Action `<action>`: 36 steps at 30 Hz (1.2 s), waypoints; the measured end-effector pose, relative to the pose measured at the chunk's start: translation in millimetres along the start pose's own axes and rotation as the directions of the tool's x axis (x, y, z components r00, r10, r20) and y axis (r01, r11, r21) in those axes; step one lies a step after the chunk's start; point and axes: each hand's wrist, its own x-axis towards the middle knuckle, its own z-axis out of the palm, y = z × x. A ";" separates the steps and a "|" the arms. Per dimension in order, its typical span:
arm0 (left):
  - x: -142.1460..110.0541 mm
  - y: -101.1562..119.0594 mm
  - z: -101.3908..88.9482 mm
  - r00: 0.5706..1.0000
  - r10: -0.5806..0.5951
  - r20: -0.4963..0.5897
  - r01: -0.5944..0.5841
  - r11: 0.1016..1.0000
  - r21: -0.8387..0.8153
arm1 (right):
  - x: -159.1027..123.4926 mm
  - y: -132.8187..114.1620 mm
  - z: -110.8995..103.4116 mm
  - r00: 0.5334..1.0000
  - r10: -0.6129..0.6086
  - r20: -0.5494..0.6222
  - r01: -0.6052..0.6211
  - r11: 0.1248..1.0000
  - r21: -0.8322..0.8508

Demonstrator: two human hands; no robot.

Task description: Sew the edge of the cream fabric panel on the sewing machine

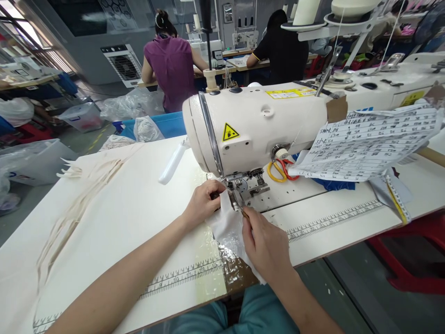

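A white piece of fabric lies on the table under the presser foot of a cream sewing machine. My left hand is curled to the left of the foot, its fingers closed on the fabric's far edge. On the near side of the needle, my right hand rests on the cloth, its fingers pinched on a thin tool or fabric edge that I cannot make out.
Long cream strips trail across the left of the white table. Scissors with red and yellow handles lie behind the machine, under a taped paper sheet. Two people sit at benches at the back. Plastic bags and bins stand on the floor at the left.
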 end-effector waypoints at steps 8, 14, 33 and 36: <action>0.3 3.3 0.4 1.000 -0.006 -0.006 0.006 1.000 -0.003 | 3.0 -0.9 -0.8 0.999 -0.004 0.037 0.004 1.000 -0.020; 0.3 3.8 -0.3 1.000 -0.017 0.004 0.017 1.000 0.017 | 2.1 0.7 -0.6 1.000 -0.008 0.016 0.008 1.000 0.005; -0.7 -1.7 3.8 0.986 0.161 0.031 -0.164 0.957 0.237 | 1.9 -0.9 -1.3 0.998 -0.013 0.055 0.016 0.999 -0.040; -1.0 -1.3 3.0 0.995 0.092 0.027 -0.095 0.979 0.180 | 1.0 -0.3 -0.8 0.999 -0.006 0.051 0.009 0.999 -0.041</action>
